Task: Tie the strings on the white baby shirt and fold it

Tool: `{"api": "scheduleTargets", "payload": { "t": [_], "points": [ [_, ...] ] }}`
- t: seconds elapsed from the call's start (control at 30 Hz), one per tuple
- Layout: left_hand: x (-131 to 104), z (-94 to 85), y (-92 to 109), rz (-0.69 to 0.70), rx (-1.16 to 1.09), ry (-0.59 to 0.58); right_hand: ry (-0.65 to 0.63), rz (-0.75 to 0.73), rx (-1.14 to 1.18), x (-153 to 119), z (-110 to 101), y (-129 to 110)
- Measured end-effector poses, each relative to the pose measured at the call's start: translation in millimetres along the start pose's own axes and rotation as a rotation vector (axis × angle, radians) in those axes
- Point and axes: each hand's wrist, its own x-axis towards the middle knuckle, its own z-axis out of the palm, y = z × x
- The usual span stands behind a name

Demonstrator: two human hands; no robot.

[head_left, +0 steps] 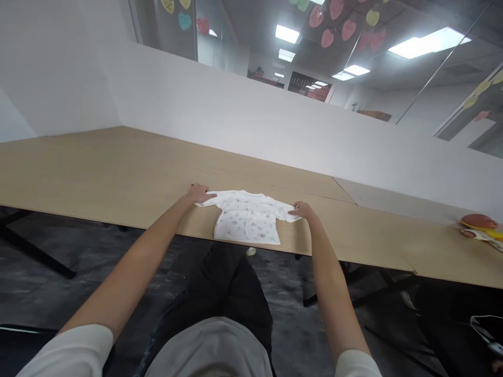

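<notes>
A small white baby shirt with a scattered print lies spread flat near the table's front edge, its sleeves stretched out to both sides. My left hand grips the end of the left-hand sleeve, with the thumb lying over the cloth. At the opposite sleeve end, my right hand is closed on the cuff, thumb and fingers together. The shirt's neckline points away from me, and its bottom hem lies along the table edge. A small coloured label shows near the lower right corner.
The long wooden table runs along a white wall with glass panes above. Far right on it lie reddish-brown and yellow items. Dark table legs stand below. At the lower right, part of a dark-clothed person with a white cable shows.
</notes>
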Motion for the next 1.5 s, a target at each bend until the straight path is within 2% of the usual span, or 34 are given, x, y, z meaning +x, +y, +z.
{"api": "scheduleTargets", "payload": {
  "t": [0.1,0.23,0.43,0.57,0.67,0.77,0.83,0.9,1.0,1.07,1.13,1.2,1.33,1.5],
  "points": [
    [-4.2,-7.4,-24.7,-0.037,0.065,-0.054,-0.013,-0.01,-0.013,-7.4,1.4,16.1],
    [-9.8,-20.1,-40.8,-0.056,0.073,-0.045,0.04,0.055,-0.099,-19.4,-0.8,14.4],
    [-15.9,-32.1,-26.5,-0.202,0.073,0.022,0.188,0.091,-0.236,-25.1,-7.8,1.2],
    [-23.6,-26.6,-18.9,-0.261,0.077,0.101,0.2,0.15,-0.3,-25.5,-3.4,5.2],
    [-27.2,-20.4,-14.2,-0.244,0.07,0.22,0.241,0.18,-0.303,-26.7,2.6,1.2],
    [-24.9,-13.0,12.6,-0.118,0.048,0.275,0.3,0.149,-0.263,-22.5,10.5,-27.1],
    [-21.3,-3.8,48.0,0.022,0.001,0.228,0.305,0.081,-0.192,-15.9,19.6,-60.8],
    [-18.4,11.0,90.8,0.086,-0.037,0.162,0.26,0.002,-0.078,-8.0,32.9,-100.3],
    [-18.4,40.3,145.7,0.009,-0.076,0.119,0.172,-0.058,0.129,1.5,58.3,-151.6],
    [-21.0,58.2,164.9,-0.076,-0.114,0.09,0.159,-0.048,0.219,5.0,74.2,-171.5],
    [-23.8,70.0,170.4,-0.109,-0.132,0.101,0.172,-0.041,0.261,6.7,86.2,-179.1],
    [-25.8,75.0,168.0,-0.085,-0.137,0.127,0.193,-0.044,0.277,7.5,93.7,-178.8],
    [-27.2,74.2,161.6,-0.02,-0.186,0.134,0.25,-0.061,0.309,8.3,100.7,-172.5],
    [-27.6,74.9,161.9,-0.011,-0.251,0.16,0.3,-0.087,0.382,8.1,104.0,-170.1]
  ]
}}
